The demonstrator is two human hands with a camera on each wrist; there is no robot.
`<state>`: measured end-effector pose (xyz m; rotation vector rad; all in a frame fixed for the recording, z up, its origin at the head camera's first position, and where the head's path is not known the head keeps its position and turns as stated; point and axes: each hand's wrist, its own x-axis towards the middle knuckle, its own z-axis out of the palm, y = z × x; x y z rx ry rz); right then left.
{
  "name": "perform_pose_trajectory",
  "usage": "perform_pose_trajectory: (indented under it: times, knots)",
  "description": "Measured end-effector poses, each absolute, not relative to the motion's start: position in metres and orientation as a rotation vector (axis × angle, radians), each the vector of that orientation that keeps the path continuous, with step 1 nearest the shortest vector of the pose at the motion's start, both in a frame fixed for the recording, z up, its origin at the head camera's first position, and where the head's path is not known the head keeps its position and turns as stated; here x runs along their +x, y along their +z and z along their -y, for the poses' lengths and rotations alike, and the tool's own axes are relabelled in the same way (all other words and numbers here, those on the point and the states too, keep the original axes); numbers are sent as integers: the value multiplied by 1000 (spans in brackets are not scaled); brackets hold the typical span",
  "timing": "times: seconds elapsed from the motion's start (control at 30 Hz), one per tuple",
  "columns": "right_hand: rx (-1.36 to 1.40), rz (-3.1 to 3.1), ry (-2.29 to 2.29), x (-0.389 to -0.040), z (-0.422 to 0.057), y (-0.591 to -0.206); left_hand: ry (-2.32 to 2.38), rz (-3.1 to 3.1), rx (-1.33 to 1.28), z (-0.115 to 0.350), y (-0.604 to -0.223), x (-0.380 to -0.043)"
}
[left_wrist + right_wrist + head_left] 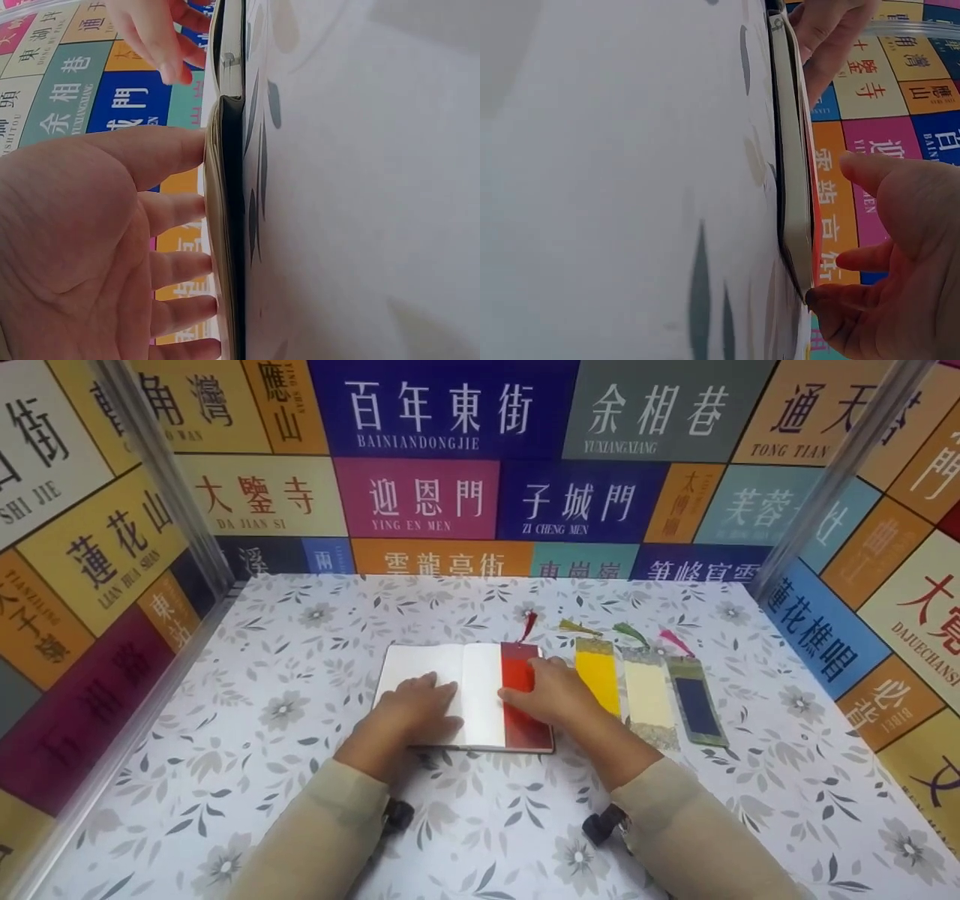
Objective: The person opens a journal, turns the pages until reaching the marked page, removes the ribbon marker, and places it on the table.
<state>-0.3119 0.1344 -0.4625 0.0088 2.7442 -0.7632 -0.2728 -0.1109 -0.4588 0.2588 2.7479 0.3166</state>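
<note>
An open notebook (420, 661) with blank pages lies on the table. My left hand (421, 706) rests spread on its left page, and in the left wrist view the fingertips (187, 264) press on the paper. A red bookmark (522, 723) with a dark red tassel (531, 624) lies lengthwise along the right page's outer edge. Over it is my right hand (553, 691), fingers loosely bent. The right wrist view shows its thumb (862, 171) raised off the page and some fingertips (817, 295) at the notebook's corner.
Right of the notebook lie a yellow bookmark (597, 669), a cream bookmark (646, 694) and a dark blue bookmark (699, 706), each with a tassel. A floral cloth (300, 802) covers the table. Panels with printed signs (442, 409) stand around its back and sides.
</note>
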Motion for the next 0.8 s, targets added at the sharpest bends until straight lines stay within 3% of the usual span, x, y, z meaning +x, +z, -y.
perform_pose_trajectory:
  times: [0.8]
  knots:
    - [148, -2634, -1001, -321, -146, -457, 366, -2701, 207, 112, -460, -273]
